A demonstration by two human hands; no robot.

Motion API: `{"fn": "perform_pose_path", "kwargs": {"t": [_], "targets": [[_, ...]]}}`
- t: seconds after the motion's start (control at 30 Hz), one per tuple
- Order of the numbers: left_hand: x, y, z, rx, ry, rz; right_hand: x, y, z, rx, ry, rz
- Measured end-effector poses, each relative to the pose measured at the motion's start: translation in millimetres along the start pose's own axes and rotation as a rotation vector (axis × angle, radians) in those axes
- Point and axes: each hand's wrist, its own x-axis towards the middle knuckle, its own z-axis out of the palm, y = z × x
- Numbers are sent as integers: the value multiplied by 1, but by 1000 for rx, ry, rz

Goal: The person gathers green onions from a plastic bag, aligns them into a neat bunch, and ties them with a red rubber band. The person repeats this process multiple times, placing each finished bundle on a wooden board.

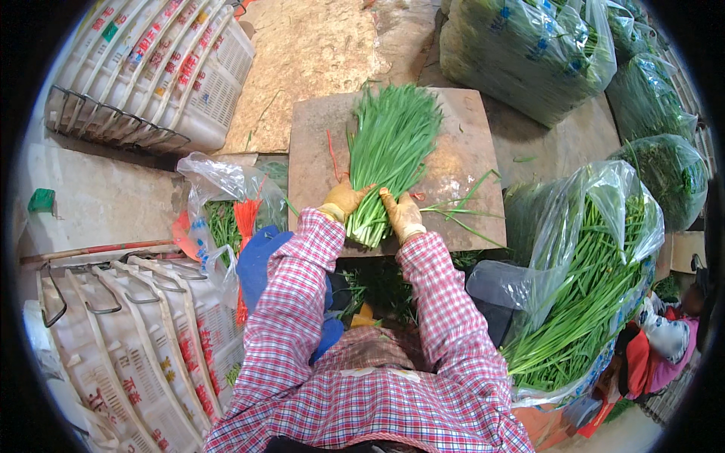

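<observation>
A thick bunch of long green leafy stalks, like garlic chives (393, 139), lies on a square wooden board (470, 136), pale cut ends towards me. My left hand (344, 203), in a yellowish work glove, grips the bunch's left side near the base. My right hand (403, 215), gloved alike, holds its right side, thumb on the stalks. A red tie (334, 153) lies on the board left of the bunch, and a bit of red shows by my right hand. Some loose stalks (467, 206) lie on the board to the right.
An open plastic bag of green stalks (600, 294) stands at my right. Filled bags (527, 62) stand at the upper right. White plastic crates (153, 73) are stacked at the left, with more (130, 351) below. Red ties (246, 221) hang beside my left arm. Another person (657, 345) is at the far right.
</observation>
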Motion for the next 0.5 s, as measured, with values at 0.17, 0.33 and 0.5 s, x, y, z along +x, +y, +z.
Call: {"fn": "perform_pose_path", "kwargs": {"t": [0.17,0.33,0.5], "targets": [[-4,-39,2,-58,7,17,6,10,2,-239,67,-80],[-28,-37,-2,-194,182,41,-8,26,-7,65,118,-113],[-61,-8,-13,76,382,92,-34,58,-10,535,119,-2]]}}
